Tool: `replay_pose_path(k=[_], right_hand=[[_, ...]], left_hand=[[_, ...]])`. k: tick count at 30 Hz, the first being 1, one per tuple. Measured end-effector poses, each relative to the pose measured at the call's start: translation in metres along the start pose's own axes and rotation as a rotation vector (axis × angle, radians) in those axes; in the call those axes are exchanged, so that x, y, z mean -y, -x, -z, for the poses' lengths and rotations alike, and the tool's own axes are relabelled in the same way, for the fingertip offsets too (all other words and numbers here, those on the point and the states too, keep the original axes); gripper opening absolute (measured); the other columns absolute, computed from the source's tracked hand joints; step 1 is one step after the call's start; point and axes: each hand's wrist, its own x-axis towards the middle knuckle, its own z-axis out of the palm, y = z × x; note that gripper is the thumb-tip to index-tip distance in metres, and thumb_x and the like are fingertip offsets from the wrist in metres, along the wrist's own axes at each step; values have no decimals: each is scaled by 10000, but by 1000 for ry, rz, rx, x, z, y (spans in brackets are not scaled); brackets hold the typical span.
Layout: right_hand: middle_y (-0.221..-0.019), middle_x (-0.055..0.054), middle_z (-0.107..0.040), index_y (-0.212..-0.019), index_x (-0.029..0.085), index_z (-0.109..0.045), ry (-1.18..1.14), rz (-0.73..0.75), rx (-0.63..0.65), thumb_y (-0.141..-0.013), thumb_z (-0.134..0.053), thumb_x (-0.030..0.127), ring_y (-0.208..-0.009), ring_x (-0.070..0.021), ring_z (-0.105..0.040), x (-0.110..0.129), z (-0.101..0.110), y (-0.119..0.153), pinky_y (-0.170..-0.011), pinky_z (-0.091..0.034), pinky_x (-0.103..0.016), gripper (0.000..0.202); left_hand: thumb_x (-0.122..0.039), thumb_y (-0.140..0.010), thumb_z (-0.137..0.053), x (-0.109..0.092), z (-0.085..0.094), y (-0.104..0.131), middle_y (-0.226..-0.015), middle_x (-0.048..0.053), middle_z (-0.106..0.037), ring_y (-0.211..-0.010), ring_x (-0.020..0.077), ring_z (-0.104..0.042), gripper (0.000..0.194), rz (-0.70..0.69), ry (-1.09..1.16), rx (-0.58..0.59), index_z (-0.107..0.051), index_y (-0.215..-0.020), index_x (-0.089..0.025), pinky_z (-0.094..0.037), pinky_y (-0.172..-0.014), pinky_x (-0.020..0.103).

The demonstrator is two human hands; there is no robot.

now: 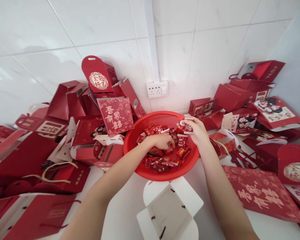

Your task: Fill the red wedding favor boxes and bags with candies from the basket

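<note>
A round red plastic basket [131, 160] holds many small red-wrapped candies [162, 163]. Inside it, my left hand [164, 141] reaches down with its fingers curled among the candies; a red wrapper shows at the fingertips. My right hand [196, 129] is above the basket's right rim, fingers closed on red and white candy packets [188, 125]. Just below the basket stands an open white box [171, 208], its flaps spread and its inside facing up, with dark cord ends showing in it.
Red gift boxes [116, 115] and bags are piled at the left, some with cord handles. More red boxes [267, 193] lie at the right. Behind the basket, a wall socket [156, 89] sits on the white tiled wall [110, 20].
</note>
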Motion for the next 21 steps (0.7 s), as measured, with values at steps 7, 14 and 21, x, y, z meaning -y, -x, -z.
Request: replay_pose_path(k=[7,14,21], right_hand=[[-638,8,-729,-705,221,-675,9,9,-5,-579,-803,233,-639,-215,-731,0,0,1,-635,-599,-335,181],[-662,3,-743,-720,216,-691,28,22,3,-591,-804,228,-641,-193,-719,0,1,1,-680,-597,-327,172],[-682,-1,-749,-737,217,-694,36,10,3,-602,-800,223,-657,-212,-734,0,2,0,-684,-609,-357,172]], left_hand=[[-185,-812,-619,19,14,8,-962,31,-766,-813,161,-655,301,72,17,-212,-750,-1082,-176,-462,-761,217],[-238,-754,-650,14,17,12,-760,10,-715,-703,151,-604,139,84,167,-311,-734,-821,-150,-432,-713,236],[-316,-761,-498,12,21,12,-578,-37,-504,-610,123,-506,208,78,445,-561,-505,-602,-181,-377,-597,240]])
